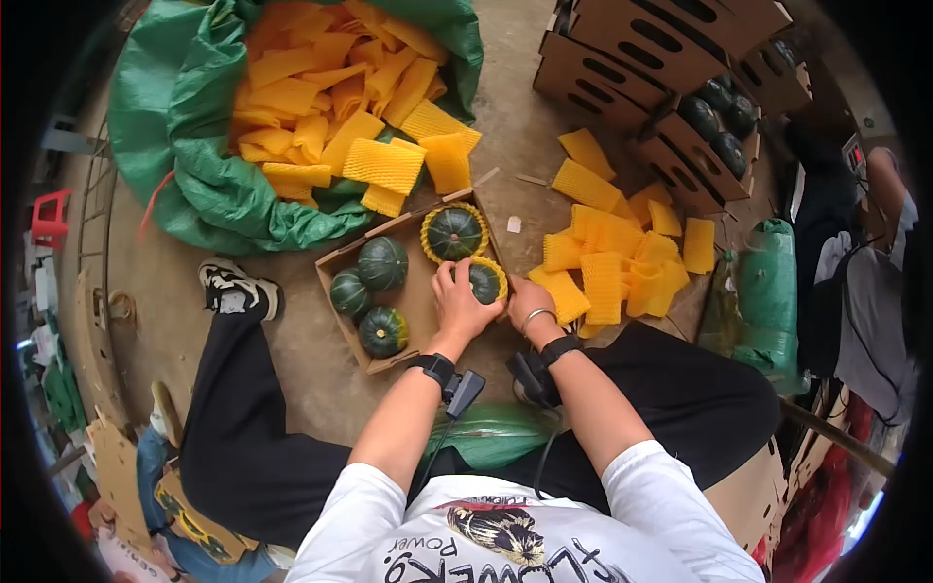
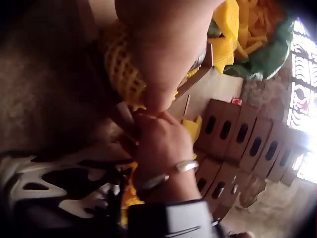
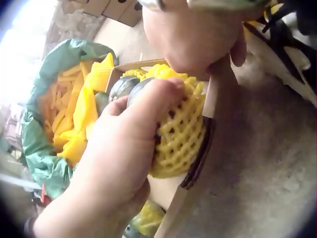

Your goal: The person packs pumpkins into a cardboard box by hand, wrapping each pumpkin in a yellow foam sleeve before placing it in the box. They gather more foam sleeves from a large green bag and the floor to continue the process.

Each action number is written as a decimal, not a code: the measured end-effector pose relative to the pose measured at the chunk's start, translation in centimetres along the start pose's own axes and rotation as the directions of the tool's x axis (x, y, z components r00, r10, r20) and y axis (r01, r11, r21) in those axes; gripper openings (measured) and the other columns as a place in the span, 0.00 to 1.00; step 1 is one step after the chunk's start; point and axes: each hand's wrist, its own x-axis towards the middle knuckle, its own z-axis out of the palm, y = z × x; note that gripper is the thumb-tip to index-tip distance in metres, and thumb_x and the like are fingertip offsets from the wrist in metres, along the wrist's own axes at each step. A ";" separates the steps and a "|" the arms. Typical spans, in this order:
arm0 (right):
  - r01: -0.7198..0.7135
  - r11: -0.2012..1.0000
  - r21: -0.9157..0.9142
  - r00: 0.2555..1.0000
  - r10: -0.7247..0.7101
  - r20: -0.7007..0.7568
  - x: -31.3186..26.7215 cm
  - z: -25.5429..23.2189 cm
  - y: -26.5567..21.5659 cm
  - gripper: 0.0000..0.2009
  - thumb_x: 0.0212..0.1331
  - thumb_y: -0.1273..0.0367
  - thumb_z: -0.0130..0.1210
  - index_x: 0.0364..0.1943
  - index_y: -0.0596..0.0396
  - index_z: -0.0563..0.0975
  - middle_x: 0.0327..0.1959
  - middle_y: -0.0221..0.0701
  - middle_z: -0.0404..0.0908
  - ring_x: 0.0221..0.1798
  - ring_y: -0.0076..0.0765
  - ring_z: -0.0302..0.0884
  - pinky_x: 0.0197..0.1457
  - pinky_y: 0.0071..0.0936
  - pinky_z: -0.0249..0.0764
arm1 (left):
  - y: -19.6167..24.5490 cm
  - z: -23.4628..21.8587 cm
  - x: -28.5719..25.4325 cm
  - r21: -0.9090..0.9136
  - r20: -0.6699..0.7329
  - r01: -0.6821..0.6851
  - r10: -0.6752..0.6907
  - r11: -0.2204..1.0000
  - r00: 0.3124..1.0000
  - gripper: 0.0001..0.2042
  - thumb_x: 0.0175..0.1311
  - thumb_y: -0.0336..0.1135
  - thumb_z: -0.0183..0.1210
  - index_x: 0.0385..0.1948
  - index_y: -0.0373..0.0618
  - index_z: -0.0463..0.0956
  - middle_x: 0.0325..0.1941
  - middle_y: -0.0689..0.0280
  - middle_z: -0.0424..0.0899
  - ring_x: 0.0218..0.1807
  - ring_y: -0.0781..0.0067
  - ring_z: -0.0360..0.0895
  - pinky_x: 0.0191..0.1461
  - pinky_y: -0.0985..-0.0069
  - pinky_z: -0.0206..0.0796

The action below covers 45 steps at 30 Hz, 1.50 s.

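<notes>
A small dark green squash (image 1: 483, 282) in a yellow foam net (image 3: 181, 134) sits at the right side of an open cardboard box (image 1: 352, 342). My left hand (image 1: 461, 303) grips this squash from above, thumb and fingers around it. The right hand (image 1: 532, 303), with a bracelet at its wrist, straddles the box's right wall beside the net; its fingertips are partly hidden. Another netted squash (image 1: 454, 233) lies just beyond. Along the box's left side are three bare squashes, among them one with a yellowish patch (image 1: 383, 331).
A green sack (image 1: 185, 126) full of yellow foam nets (image 1: 321, 73) stands ahead on the left. More loose nets (image 1: 617, 257) lie on the floor to the right. Stacked cardboard boxes (image 1: 622, 58), some holding squashes, rise behind them. A green wrapped roll (image 1: 768, 301) stands at far right.
</notes>
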 end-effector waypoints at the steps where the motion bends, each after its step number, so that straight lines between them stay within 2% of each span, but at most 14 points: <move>1: 0.021 0.999 0.029 0.999 -0.020 -0.032 -0.1 0.0 -0.1 0.15 0.51 0.71 0.46 0.45 0.50 0.76 0.37 0.47 0.79 0.42 0.56 0.75 0.47 0.43 0.71 | 0.3 0.6 -0.1 0.054 -0.065 -0.020 0.023 0.998 0.998 0.40 0.32 0.44 0.72 0.54 0.47 0.64 0.54 0.52 0.60 0.58 0.46 0.56 0.61 0.59 0.56; 12: -0.191 0.912 -0.364 0.948 0.268 0.173 2.3 -6.7 -0.1 0.19 0.55 0.66 0.49 0.51 0.58 0.73 0.49 0.47 0.76 0.52 0.50 0.74 0.53 0.38 0.72 | 0.3 -3.4 -1.5 0.392 0.149 -0.308 0.270 0.867 0.951 0.39 0.40 0.45 0.70 0.60 0.53 0.62 0.57 0.54 0.61 0.58 0.47 0.61 0.52 0.52 0.60; 15: -0.009 0.833 -0.553 0.999 0.030 0.029 1.9 -3.3 3.4 0.19 0.57 0.65 0.48 0.51 0.61 0.73 0.53 0.49 0.72 0.53 0.53 0.73 0.53 0.39 0.72 | -1.8 -3.3 -1.6 0.142 0.266 -0.090 0.049 0.986 0.963 0.34 0.44 0.41 0.68 0.57 0.56 0.65 0.53 0.53 0.63 0.50 0.48 0.70 0.48 0.57 0.66; 21: -0.089 0.965 -0.245 0.996 0.093 0.007 -1.4 -8.4 -2.6 0.27 0.48 0.74 0.54 0.58 0.57 0.64 0.53 0.53 0.70 0.51 0.57 0.72 0.54 0.39 0.71 | -3.1 -2.6 -2.1 0.217 0.184 -0.332 0.295 0.918 0.937 0.35 0.46 0.40 0.68 0.58 0.53 0.61 0.54 0.51 0.62 0.42 0.45 0.74 0.46 0.60 0.69; 25: 0.232 0.969 -0.085 0.973 -0.230 0.028 -6.0 -11.4 -6.2 0.24 0.48 0.75 0.51 0.54 0.55 0.70 0.41 0.50 0.78 0.47 0.53 0.75 0.51 0.35 0.72 | -0.2 -8.0 -3.3 -0.170 0.256 0.038 0.007 0.985 0.967 0.39 0.48 0.39 0.67 0.62 0.49 0.54 0.55 0.52 0.63 0.42 0.54 0.74 0.43 0.66 0.70; 27: 0.295 0.921 0.253 0.942 -0.325 0.085 -9.4 -11.2 -7.7 0.20 0.47 0.73 0.55 0.48 0.58 0.74 0.40 0.49 0.79 0.44 0.49 0.78 0.50 0.33 0.73 | 1.5 -12.6 -5.1 -0.594 0.452 0.398 -0.118 0.699 0.884 0.42 0.51 0.35 0.66 0.67 0.51 0.48 0.51 0.57 0.70 0.42 0.70 0.74 0.38 0.76 0.72; 29: 0.440 0.780 0.444 0.831 -0.542 0.128 -10.2 -6.8 -6.1 0.19 0.48 0.71 0.58 0.47 0.58 0.75 0.40 0.44 0.80 0.40 0.40 0.80 0.42 0.32 0.77 | 2.5 -15.9 -8.4 -0.602 0.709 0.501 0.128 0.622 0.694 0.40 0.56 0.28 0.61 0.69 0.49 0.43 0.37 0.65 0.79 0.34 0.80 0.75 0.37 0.80 0.70; 33: -0.192 0.668 0.719 0.760 -0.363 0.540 -13.7 -5.0 -7.7 0.17 0.49 0.73 0.62 0.44 0.66 0.73 0.35 0.33 0.80 0.34 0.31 0.80 0.33 0.28 0.82 | 0.7 -16.6 -10.8 -0.513 0.555 0.316 0.028 0.798 0.831 0.26 0.56 0.24 0.58 0.59 0.40 0.62 0.38 0.63 0.80 0.37 0.80 0.77 0.39 0.81 0.70; 36: -0.186 0.841 0.508 0.678 -0.264 0.686 -13.0 -5.1 -7.7 0.13 0.50 0.74 0.62 0.40 0.64 0.76 0.40 0.34 0.79 0.33 0.28 0.80 0.32 0.26 0.81 | 0.3 -16.2 -11.7 -0.601 0.496 0.308 0.042 0.738 0.867 0.17 0.57 0.23 0.56 0.49 0.37 0.71 0.35 0.65 0.80 0.36 0.80 0.77 0.39 0.80 0.70; 39: 0.010 0.866 0.500 0.567 -0.417 0.710 -12.8 -5.6 -8.0 0.11 0.51 0.72 0.62 0.38 0.63 0.77 0.39 0.34 0.79 0.36 0.27 0.79 0.40 0.24 0.77 | 0.3 -17.3 -11.4 -0.492 0.665 0.368 0.067 0.789 0.744 0.14 0.56 0.28 0.60 0.45 0.39 0.73 0.34 0.67 0.80 0.34 0.81 0.76 0.39 0.83 0.69; 41: 0.548 0.592 0.591 0.665 -0.737 0.123 -11.9 -6.0 -8.5 0.11 0.58 0.69 0.56 0.40 0.63 0.77 0.42 0.38 0.79 0.43 0.33 0.78 0.51 0.30 0.72 | 0.4 -18.5 -10.8 -0.291 0.852 0.513 -0.025 0.808 0.522 0.12 0.56 0.30 0.61 0.41 0.40 0.75 0.32 0.70 0.79 0.33 0.82 0.75 0.38 0.84 0.67; 42: 0.182 0.452 0.873 0.802 -0.583 0.134 -11.4 -6.5 -8.8 0.10 0.57 0.69 0.55 0.39 0.62 0.76 0.41 0.35 0.79 0.42 0.32 0.77 0.51 0.29 0.72 | 0.1 -18.3 -10.8 -0.298 0.851 0.517 -0.023 0.803 0.525 0.12 0.56 0.30 0.61 0.41 0.40 0.75 0.32 0.70 0.79 0.33 0.82 0.75 0.38 0.84 0.67; 43: -0.184 0.156 0.970 0.879 -0.416 0.234 -11.1 -7.0 -9.2 0.10 0.57 0.69 0.55 0.39 0.62 0.76 0.40 0.33 0.78 0.42 0.31 0.77 0.51 0.29 0.72 | -0.1 -17.9 -10.7 -0.642 0.635 0.392 0.170 0.658 0.754 0.11 0.54 0.30 0.62 0.39 0.40 0.76 0.30 0.70 0.79 0.32 0.82 0.75 0.37 0.83 0.68; 45: -0.261 0.155 0.953 0.784 -0.542 0.303 -11.4 -6.0 -10.0 0.10 0.57 0.69 0.55 0.37 0.61 0.75 0.37 0.32 0.79 0.39 0.30 0.78 0.46 0.27 0.73 | -0.2 -17.2 -10.1 -0.915 0.281 0.261 0.024 0.308 0.959 0.10 0.52 0.29 0.64 0.36 0.40 0.77 0.30 0.71 0.80 0.34 0.81 0.75 0.40 0.80 0.68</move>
